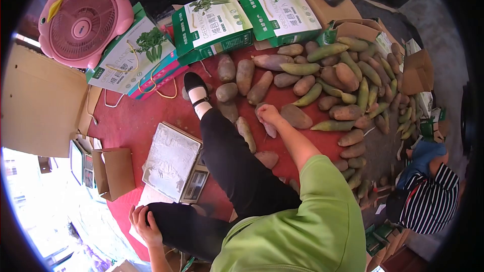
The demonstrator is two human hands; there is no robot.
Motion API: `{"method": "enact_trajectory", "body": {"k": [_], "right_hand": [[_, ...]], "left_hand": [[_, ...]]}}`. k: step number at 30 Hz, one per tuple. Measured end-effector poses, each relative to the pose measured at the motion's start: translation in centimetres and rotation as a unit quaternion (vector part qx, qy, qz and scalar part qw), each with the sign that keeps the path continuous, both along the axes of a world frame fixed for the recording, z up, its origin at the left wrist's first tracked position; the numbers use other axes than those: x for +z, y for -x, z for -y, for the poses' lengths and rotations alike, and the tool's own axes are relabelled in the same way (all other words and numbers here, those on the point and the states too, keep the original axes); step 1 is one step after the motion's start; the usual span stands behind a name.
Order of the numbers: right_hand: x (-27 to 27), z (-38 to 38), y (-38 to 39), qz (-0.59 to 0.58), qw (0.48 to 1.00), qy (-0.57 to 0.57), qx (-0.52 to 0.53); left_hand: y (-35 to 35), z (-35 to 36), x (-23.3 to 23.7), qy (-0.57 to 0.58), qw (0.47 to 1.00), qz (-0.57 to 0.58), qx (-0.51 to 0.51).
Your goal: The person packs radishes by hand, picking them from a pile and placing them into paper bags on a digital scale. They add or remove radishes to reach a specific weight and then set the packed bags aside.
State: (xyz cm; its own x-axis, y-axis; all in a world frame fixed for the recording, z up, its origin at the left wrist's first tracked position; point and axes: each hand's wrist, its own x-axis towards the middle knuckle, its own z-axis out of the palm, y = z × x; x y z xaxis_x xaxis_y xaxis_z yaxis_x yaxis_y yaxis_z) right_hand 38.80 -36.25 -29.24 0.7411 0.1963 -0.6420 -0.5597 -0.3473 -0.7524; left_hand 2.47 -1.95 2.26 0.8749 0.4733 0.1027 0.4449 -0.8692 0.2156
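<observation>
My right hand [268, 114] reaches down over the red floor covering, its fingers closed around a pinkish root [270, 129]. Around it lie reddish-brown roots, such as a large one [296, 116] just to its right and a long one [245, 134] to its left. My left hand [145, 223] rests on my bent knee, fingers spread over the black trouser leg, with nothing in it. A scale [171, 162] with a dusty, pale plate stands between my left hand and my outstretched leg.
A large pile of green radishes [363, 98] and brown roots spreads to the right. Green-and-white cartons [214, 20] line the back, beside a pink fan [83, 20]. An open brown box [115, 174] stands at left. Another person [428, 196] in a striped top bends at far right.
</observation>
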Motion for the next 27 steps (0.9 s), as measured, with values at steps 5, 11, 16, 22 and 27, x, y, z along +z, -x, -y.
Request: {"method": "enact_trajectory", "body": {"k": [5,11,16,22,27], "right_hand": [[0.8,-1.2,-1.3,-0.005,0.999,-0.042,-0.013],[2.2,-2.4,-4.2,-0.008,1.0,-0.026,-0.009],[2.8,-3.7,-6.4,-0.023,0.998,-0.043,-0.051],[4.2,-8.3,-9.7,-0.007,0.997,-0.056,-0.048],[4.3,-13.9,-12.8,0.096,0.995,-0.018,0.028]], "left_hand": [[0.2,-0.1,0.0,-0.009,1.0,-0.009,0.022],[0.9,-0.8,-0.3,-0.006,0.999,-0.016,0.039],[0.8,-0.9,-0.1,-0.003,0.998,-0.024,0.051],[0.8,-1.3,0.3,0.005,0.997,-0.039,0.067],[1.3,-2.0,0.4,0.026,0.994,-0.055,0.086]]}}
